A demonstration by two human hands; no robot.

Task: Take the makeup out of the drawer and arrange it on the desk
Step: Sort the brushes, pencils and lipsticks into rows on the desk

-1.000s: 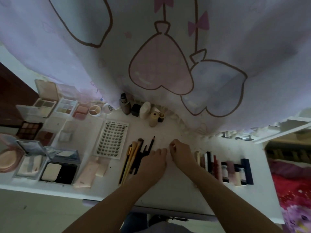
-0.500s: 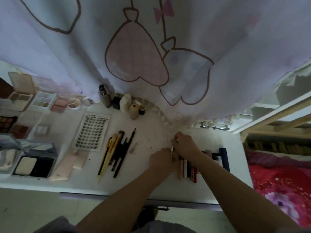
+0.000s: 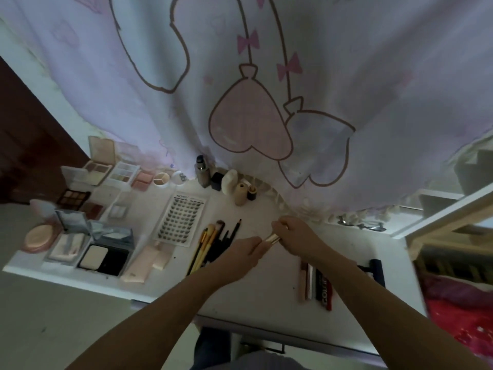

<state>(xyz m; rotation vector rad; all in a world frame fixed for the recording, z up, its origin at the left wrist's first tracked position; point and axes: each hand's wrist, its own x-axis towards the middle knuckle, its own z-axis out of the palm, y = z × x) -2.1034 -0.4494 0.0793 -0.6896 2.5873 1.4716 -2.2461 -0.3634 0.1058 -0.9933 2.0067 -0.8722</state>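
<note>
Both hands (image 3: 269, 241) lifted a gold tube (image 3: 272, 239) off the row; view shifted w/ head.

Lash card (image 3: 179, 219): "NOVO" printed in small dark letters at its top left corner, above the rows of lashes.
Red tube (image 3: 326, 292): large white letters along its side, partly legible, seemingly "COL…"; the remainder cannot be made out.

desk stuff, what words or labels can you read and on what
"NOVO" on the top edge of the lash card; the letters are small, so the reading is uncertain.
"COLO", cut off by the forearm, on the red tube.
Any print on the palettes, bottles and brushes is too small or blurred to read.
</note>
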